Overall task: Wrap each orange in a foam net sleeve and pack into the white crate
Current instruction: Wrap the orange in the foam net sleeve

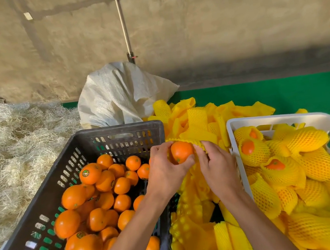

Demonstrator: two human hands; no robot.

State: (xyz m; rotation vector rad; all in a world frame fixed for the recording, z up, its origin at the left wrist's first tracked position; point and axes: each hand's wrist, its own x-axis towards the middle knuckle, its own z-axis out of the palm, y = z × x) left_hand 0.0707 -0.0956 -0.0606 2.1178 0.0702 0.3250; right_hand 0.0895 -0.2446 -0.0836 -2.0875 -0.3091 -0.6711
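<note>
Two hands (164, 168) (one orange (181, 151))

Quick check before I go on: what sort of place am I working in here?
Most likely a simple fruit packing shed. A dark crate holds loose oranges, yellow foam net sleeves are heaped on green sheeting, and straw lies against a bare plastered wall.
</note>
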